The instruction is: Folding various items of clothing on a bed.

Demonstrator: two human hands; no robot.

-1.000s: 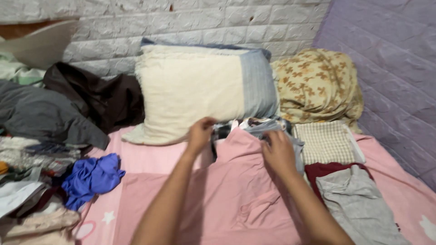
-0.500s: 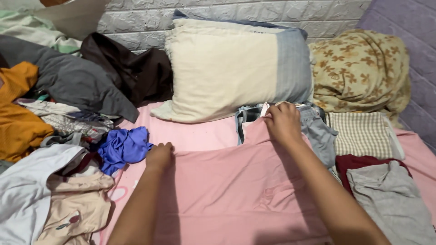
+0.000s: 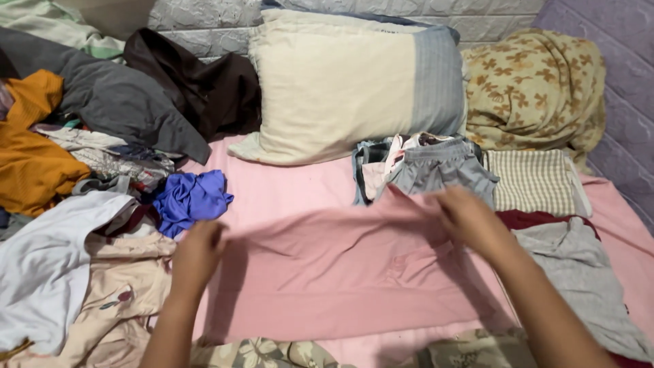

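on bed, both hands (image 3: pixel 197 253) (image 3: pixel 470 221) grip pink garment (image 3: pixel 347 272) edges, spread flat.

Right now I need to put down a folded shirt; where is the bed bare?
Bare pink sheet lies between the crumpled blue garment, cream pillow and folded grey shorts. The left side is crowded with loose clothes.

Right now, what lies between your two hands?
Only the pink garment, stretched flat between the left hand and right hand, in the head view.
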